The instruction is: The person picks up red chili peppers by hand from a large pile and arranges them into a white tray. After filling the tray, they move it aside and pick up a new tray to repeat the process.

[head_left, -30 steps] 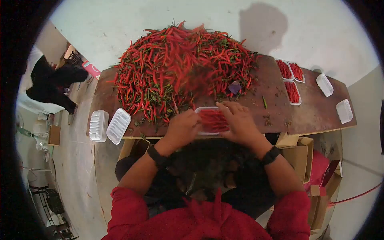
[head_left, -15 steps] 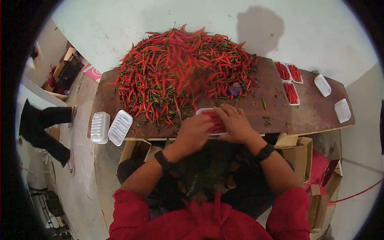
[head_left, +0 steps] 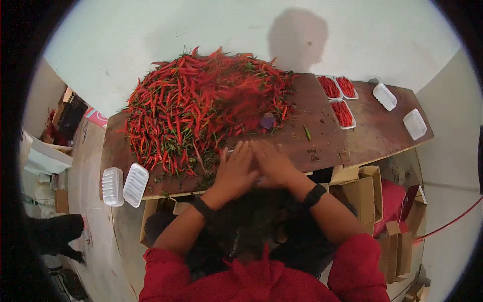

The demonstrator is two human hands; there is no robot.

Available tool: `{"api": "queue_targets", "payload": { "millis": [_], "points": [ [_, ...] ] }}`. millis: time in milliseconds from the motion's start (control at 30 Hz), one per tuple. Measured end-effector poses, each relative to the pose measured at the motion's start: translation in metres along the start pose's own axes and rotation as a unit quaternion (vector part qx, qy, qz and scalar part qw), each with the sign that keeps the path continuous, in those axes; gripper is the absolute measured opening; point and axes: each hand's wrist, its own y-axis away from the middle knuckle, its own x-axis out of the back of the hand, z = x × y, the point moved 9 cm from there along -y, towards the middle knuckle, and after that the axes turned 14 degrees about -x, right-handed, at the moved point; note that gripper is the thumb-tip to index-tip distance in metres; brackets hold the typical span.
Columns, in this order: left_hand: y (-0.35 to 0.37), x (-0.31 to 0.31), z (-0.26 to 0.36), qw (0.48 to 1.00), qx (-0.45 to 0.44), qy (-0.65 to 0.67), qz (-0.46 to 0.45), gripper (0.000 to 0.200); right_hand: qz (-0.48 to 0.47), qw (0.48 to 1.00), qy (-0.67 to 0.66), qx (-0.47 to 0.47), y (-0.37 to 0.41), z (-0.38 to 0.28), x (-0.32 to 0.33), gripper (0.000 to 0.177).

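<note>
Side by side at the table's near edge, my left hand and my right hand lie flat over a white tray. Their fingers are stretched out, with the fingertips almost meeting. Only a sliver of the tray's rim shows; the red chillies in it are hidden under my palms. Just beyond my fingers rises a big heap of red chillies with green stems. A small purple scrap lies at the heap's right side.
Three trays of chillies stand on the right table section, with two white ribbed trays farther right. More white trays sit at the left edge. A single green chilli lies on the brown tabletop. Cardboard boxes are below.
My left hand has gone from curled beside the tray to flat over it, and my right hand has moved in beside it. The view has shifted; a person's legs at left appear lower.
</note>
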Motion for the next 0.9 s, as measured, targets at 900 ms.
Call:
{"api": "queue_targets", "payload": {
  "millis": [900],
  "points": [
    [0.019, 0.041, 0.004, 0.985, -0.056, -0.036, 0.157, 0.07, 0.049, 0.997, -0.066, 0.003, 0.004, 0.001, 0.011, 0.114]
  ]
}}
